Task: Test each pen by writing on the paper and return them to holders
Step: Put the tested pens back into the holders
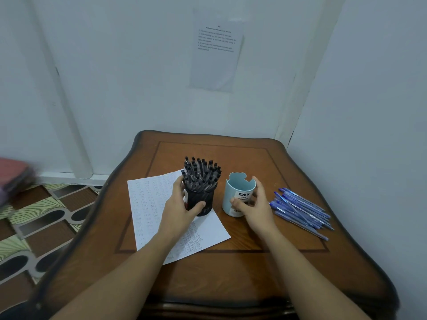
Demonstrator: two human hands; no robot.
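Pens with black caps (201, 174) are seen packed upright in a black mesh holder (204, 200), which is placed at the right edge of a sheet of paper (147, 204) covered with rows of small handwritten marks. The mesh holder is gripped by the left hand (181, 205), with the fingers curled round its left side and the thumb pressed across its front. Just to the right, on the bare wood, a light blue holder (238, 192) with a printed label is held by the right hand (255, 205), the thumb laid on the label and the fingers wrapped round the far right side. Both holders are kept upright and apart from each other. A loose pile of blue pens (302, 210) is laid flat near the right edge of the wooden table (231, 273), close to the right hand but not touched by it. A printed sheet (216, 51) is fixed to the wall behind the table.
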